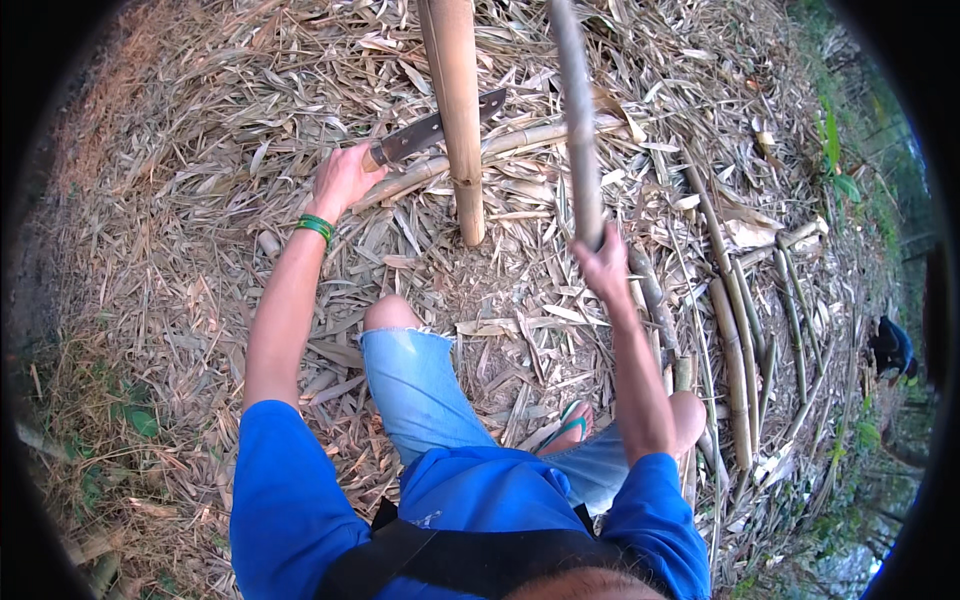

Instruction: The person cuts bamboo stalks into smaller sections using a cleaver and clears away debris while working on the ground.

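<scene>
Outdoors, seen from above, the person's left hand (342,180) is wrapped tight around the handle of a machete (432,130), fingers closed on it, with a green band (315,227) on that wrist. The dark blade of the machete runs from the fist toward an upright bamboo pole (458,110), and its tip shows just past the pole's far side, so the blade lies against or behind the pole; which of the two cannot be told. This thick tan pole stands with its lower end on the ground, just ahead of the person's bent left knee (390,312). To the right of the pole, the right hand (603,265) is clenched around a thinner grey stick (578,120), which rises from the fist toward the top edge of the view, roughly parallel with the pole and a little apart from it. Behind the pole, a split length of bamboo (500,150) lies flat on the ground. All around the pole's foot the ground is covered with dry bamboo leaves (180,200). Well to the right of the pole, several cut bamboo stems (738,340) lie side by side. Below the pole are the person's blue shirt sleeves, cut-off jeans and a green sandal (570,425).
</scene>
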